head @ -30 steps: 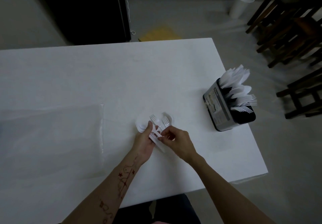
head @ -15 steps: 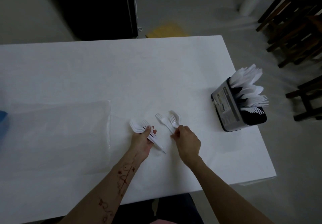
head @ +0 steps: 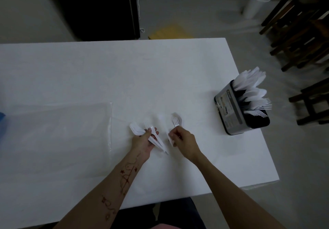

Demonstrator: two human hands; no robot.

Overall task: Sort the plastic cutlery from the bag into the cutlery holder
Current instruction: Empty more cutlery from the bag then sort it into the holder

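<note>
Cutlery holder (head: 229, 110) nearly full; bag (head: 57, 139) looks empty. Left hand (head: 142, 142) grips spoons (head: 136, 129), right hand (head: 183, 139) pinches forks (head: 176, 121): last pieces, apparently.

Left hand (head: 143, 140) and right hand (head: 183, 137), fingers curled

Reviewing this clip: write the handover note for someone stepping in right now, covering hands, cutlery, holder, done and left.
Left hand grips a bunch of white cutlery, spoon bowls showing.
Right hand pinches a few pieces, a fork on top.
Cutlery holder stands at the table's right edge, already holding knives, spoons and forks in separate groups.
Clear bag lies flat on the left.
Left: drop both handfuls into their matching compartments.
</note>
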